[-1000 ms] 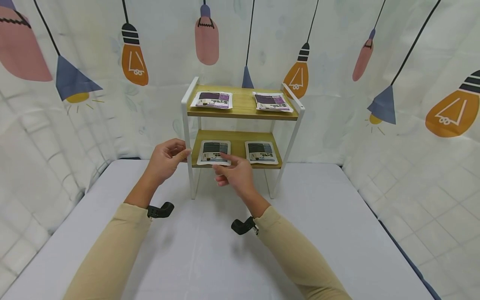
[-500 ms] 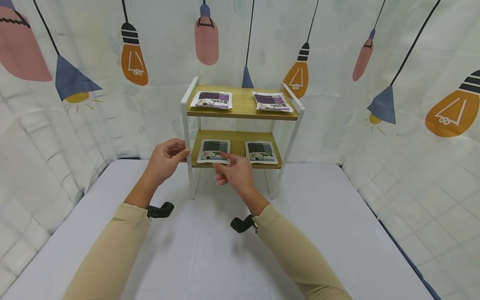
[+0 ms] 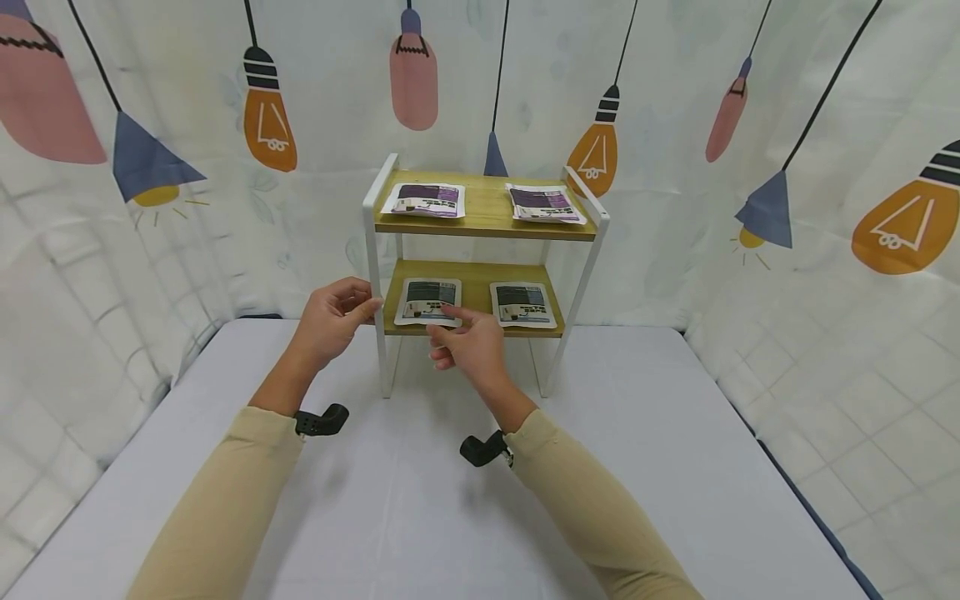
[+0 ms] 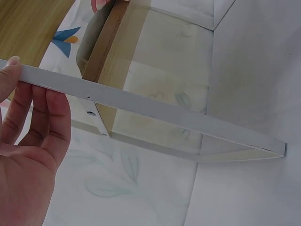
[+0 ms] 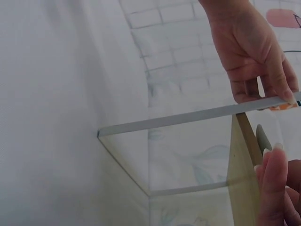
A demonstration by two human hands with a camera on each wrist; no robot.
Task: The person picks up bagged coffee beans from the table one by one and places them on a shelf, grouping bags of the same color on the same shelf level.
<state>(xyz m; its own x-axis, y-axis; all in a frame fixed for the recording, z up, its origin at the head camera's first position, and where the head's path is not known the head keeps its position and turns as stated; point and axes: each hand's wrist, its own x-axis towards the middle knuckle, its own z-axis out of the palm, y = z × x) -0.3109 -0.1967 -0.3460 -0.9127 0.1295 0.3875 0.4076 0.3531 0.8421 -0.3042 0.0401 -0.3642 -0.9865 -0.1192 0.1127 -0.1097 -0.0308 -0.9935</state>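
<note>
My left hand (image 3: 333, 315) grips the white frame of a small two-tier shelf rack (image 3: 480, 232), pinching its left front upright (image 4: 155, 107) between thumb and fingers. At the lower board's front edge is my right hand (image 3: 471, 342), index finger extended over a white pouch (image 3: 427, 298) with a dark green label. Its thumb sits lower, by the board edge. In the right wrist view, the right-hand fingers (image 5: 273, 186) are beside the lower board, close to the pouch edge. A second green-labelled pouch (image 3: 523, 305) lies flat to the right on the same board.
Two purple-labelled pouches, one on the left (image 3: 426, 201) and one on the right (image 3: 545, 204), lie on the top board (image 3: 486, 200). The rack stands on a white-covered table (image 3: 405, 500), before a backdrop (image 3: 330, 108) printed with lamps.
The left green-labelled pouch has shifted slightly back on the lower board, mostly in the first half second. My right wrist has moved very slightly; my left hand keeps its grip.
</note>
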